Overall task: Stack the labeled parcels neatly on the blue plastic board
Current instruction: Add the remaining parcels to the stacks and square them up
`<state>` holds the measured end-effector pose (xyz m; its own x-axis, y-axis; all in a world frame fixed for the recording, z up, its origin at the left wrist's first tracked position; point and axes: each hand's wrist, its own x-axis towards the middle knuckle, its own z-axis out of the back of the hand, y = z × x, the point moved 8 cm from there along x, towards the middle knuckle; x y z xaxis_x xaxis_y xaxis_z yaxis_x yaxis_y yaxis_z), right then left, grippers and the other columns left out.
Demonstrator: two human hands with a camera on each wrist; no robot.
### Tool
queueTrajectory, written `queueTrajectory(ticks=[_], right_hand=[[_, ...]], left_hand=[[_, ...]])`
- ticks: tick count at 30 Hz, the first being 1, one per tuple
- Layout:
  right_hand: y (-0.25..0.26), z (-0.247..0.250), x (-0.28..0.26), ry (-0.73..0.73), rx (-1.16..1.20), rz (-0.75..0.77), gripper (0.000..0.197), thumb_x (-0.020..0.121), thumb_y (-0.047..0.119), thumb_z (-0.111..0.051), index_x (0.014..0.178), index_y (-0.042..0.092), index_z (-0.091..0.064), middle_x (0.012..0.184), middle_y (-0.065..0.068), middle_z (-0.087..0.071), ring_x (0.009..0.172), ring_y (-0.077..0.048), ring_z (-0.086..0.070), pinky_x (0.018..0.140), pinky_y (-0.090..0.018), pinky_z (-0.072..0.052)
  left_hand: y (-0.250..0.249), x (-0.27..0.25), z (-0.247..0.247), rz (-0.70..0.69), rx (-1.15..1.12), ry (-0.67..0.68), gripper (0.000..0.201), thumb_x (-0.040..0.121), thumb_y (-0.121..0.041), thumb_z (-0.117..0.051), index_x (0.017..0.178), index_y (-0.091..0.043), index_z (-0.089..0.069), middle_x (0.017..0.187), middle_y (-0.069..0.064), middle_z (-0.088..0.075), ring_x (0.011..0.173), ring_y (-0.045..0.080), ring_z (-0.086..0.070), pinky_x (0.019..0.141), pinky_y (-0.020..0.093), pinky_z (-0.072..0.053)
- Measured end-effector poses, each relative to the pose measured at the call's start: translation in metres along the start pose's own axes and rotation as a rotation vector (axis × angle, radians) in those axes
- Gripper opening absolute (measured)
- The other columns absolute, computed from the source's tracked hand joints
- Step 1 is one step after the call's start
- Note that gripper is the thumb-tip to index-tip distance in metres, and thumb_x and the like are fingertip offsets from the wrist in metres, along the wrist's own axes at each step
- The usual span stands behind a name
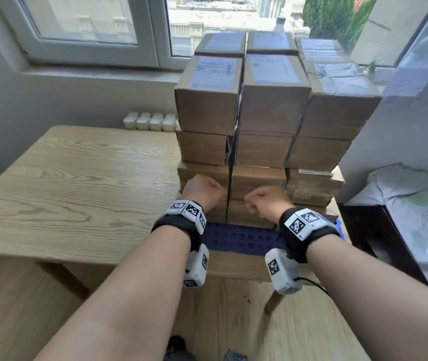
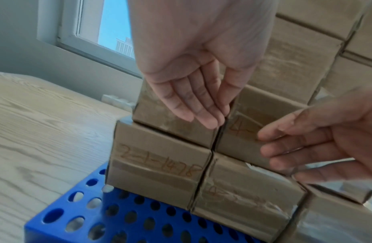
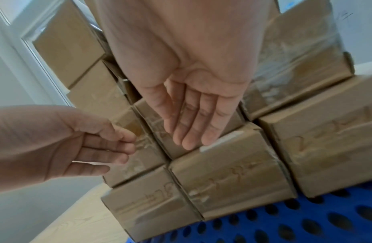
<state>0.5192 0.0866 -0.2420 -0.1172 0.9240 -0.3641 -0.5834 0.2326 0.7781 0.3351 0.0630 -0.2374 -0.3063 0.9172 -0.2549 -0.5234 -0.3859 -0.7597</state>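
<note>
Brown cardboard parcels [image 1: 272,110] with white labels [image 1: 215,71] on top stand several tiers high on the blue perforated board [image 1: 239,238]. Both hands are at the stack's lower front. My left hand [image 1: 207,190] holds its fingers [image 2: 201,111] straight and together over the front face of the second-tier left parcel [image 2: 152,118], above the bottom parcel [image 2: 158,166] with handwritten numbers. My right hand [image 1: 262,200] lays straight fingers [image 3: 191,136] against the neighbouring second-tier parcel [image 3: 158,129]. Neither hand grips anything. I cannot tell if the left fingers touch the cardboard.
The board lies at the front right corner of a light wooden table [image 1: 77,191], whose left half is bare wood. A pack of white bottles [image 1: 150,121] sits behind the table under the window. A white panel [image 1: 403,121] and bedding [image 1: 410,204] stand close on the right.
</note>
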Motion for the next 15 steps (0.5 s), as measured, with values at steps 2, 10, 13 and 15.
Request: queueTrajectory(ticks=[2, 10, 13, 15], right_hand=[[0.02, -0.003, -0.005, -0.003, 0.041, 0.046, 0.023, 0.098, 0.01, -0.05, 0.092, 0.011, -0.072, 0.082, -0.005, -0.07, 0.071, -0.017, -0.064, 0.055, -0.017, -0.046], [0.07, -0.01, -0.017, -0.073, 0.108, 0.154, 0.034, 0.097, 0.004, -0.046, 0.129, 0.005, -0.056, 0.083, -0.013, -0.067, 0.058, -0.013, -0.056, 0.039, -0.009, -0.04], [0.073, -0.017, -0.018, -0.052, 0.088, 0.114, 0.039, 0.098, 0.005, -0.044, 0.136, 0.004, -0.049, 0.083, -0.01, -0.067, 0.06, -0.011, -0.058, 0.041, -0.009, -0.041], [0.076, -0.022, -0.018, -0.027, 0.076, 0.093, 0.041, 0.098, 0.005, -0.044, 0.14, 0.003, -0.045, 0.085, -0.01, -0.068, 0.061, -0.011, -0.06, 0.042, -0.009, -0.041]], left_hand=[[-0.001, -0.004, 0.023, 0.006, -0.023, -0.082, 0.02, 0.081, -0.025, -0.066, 0.063, -0.023, -0.074, 0.072, -0.004, -0.075, 0.078, 0.016, -0.072, 0.085, 0.034, -0.057], [-0.007, -0.014, 0.101, -0.004, -0.002, -0.462, 0.017, 0.088, -0.022, -0.057, 0.104, -0.016, -0.054, 0.099, 0.004, -0.059, 0.089, 0.024, -0.052, 0.075, 0.03, -0.039], [0.001, -0.001, 0.1, 0.051, -0.03, -0.393, 0.04, 0.087, -0.023, -0.06, 0.123, -0.011, -0.048, 0.123, 0.011, -0.056, 0.111, 0.029, -0.055, 0.087, 0.034, -0.042], [0.006, 0.01, 0.089, 0.087, -0.024, -0.274, 0.045, 0.089, -0.024, -0.057, 0.13, -0.009, -0.048, 0.127, 0.011, -0.058, 0.117, 0.031, -0.054, 0.089, 0.032, -0.042]])
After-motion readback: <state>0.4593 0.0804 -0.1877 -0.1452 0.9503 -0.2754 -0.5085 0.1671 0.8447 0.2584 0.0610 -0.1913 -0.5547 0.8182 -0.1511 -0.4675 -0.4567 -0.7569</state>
